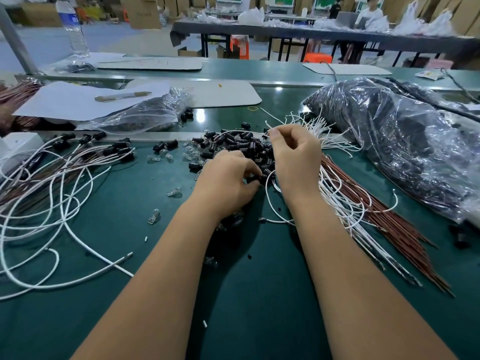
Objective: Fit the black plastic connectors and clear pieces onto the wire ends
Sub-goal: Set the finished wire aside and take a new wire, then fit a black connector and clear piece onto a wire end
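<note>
Left of our hands lie finished wires point(78, 157); our left hand point(226, 181) pinches a black connector point(255, 178), right hand point(294, 154) pinches a white wire point(270, 183); many bare wires point(345, 201) remain.

Single head-worn wide-angle view, looking forward and down over both forearms onto the green table point(145, 320), close enough that the left hand point(228, 178) and right hand point(296, 154) sit mid-frame. Top of frame reaches across to a far workbench point(324, 35) and stacked boxes; edges bow visibly. No second view, so no overlap.
</note>
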### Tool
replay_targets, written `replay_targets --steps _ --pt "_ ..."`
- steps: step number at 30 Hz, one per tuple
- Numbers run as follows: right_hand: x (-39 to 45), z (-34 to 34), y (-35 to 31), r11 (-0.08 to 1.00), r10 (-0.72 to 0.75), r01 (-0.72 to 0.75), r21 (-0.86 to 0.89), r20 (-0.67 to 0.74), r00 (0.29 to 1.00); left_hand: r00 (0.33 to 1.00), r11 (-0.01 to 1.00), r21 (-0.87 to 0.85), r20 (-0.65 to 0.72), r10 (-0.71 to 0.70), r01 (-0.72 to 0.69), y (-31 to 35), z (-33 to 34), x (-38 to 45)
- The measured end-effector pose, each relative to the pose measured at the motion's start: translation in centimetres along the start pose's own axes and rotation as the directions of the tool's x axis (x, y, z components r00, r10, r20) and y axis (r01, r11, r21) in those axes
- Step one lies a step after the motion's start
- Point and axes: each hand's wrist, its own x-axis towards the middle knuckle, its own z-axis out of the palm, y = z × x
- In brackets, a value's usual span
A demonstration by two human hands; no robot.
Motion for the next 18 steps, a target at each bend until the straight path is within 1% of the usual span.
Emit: replay_targets --steps 1,2,3,4,5,6,7,9,11,12,13,15,18 --pt "-0.2 0.2 -0.1 0.999 -0.033 0.033 0.005 0.003 0.999 0.998 0.995 -0.098 -0.060 -0.033 0.027 -0.1 -0.1 0.0" --pt "-0.4 0.3 -0.2 0.997 -0.075 0.074 0.004 0.008 0.997 0.988 0.967 -0.246 -0.119 -0.100 0.069 -0.2 -0.3 0.0" --pt "-0.7 0.5 -0.3 0.993 -0.121 0.121 -0.008 0.017 0.992 0.969 0.901 -0.421 -0.161 -0.187 0.104 -0.4 -0.6 0.0" --pt "-0.9 0.7 -0.4 0.985 -0.171 0.172 -0.029 0.031 0.985 0.943 0.793 -0.597 -0.177 -0.282 0.125 -0.6 -1.0 0.0" --pt "-1.2 0.9 -0.4 0.973 -0.222 0.225 -0.048 0.051 0.974 0.917 0.660 -0.741 -0.166 -0.364 0.128 -0.8 -1.4 0.0" --pt "-1.4 1.1 -0.4 0.959 -0.270 0.275 -0.062 0.077 0.960 0.896 0.534 -0.837 -0.142 -0.420 0.117 -1.1 -1.7 0.0" --pt "-1.6 1.3 -0.4 0.945 -0.309 0.318 -0.076 0.110 0.945 0.884 0.430 -0.897 -0.120 -0.452 0.098 -1.4 -1.9 0.1" --pt "-1.9 1.6 -0.3 0.921 -0.348 0.373 -0.111 0.196 0.917 0.873 0.260 -0.965 -0.086 -0.480 0.048 -1.9 -2.1 0.3" --pt "-2.1 1.7 -0.1 0.896 -0.377 0.421 -0.142 0.258 0.890 0.878 0.096 -0.995 -0.038 -0.478 0.009 -2.2 -2.2 0.4" --pt "-2.1 1.7 0.0 0.882 -0.396 0.445 -0.155 0.270 0.878 0.883 0.026 -1.000 -0.012 -0.470 0.000 -2.3 -2.2 0.4" --pt "-2.1 1.7 0.1 0.871 -0.410 0.463 -0.166 0.274 0.870 0.887 -0.023 -1.000 0.008 -0.462 -0.003 -2.3 -2.2 0.4" --pt "-2.2 1.7 0.0 0.861 -0.420 0.477 -0.178 0.279 0.863 0.891 -0.059 -0.998 0.037 -0.453 0.011 -2.2 -2.2 0.4" --pt "-2.2 1.6 0.0 0.858 -0.413 0.472 -0.201 0.274 0.868 0.896 -0.017 -0.996 0.089 -0.436 0.091 -2.1 -2.3 0.2"
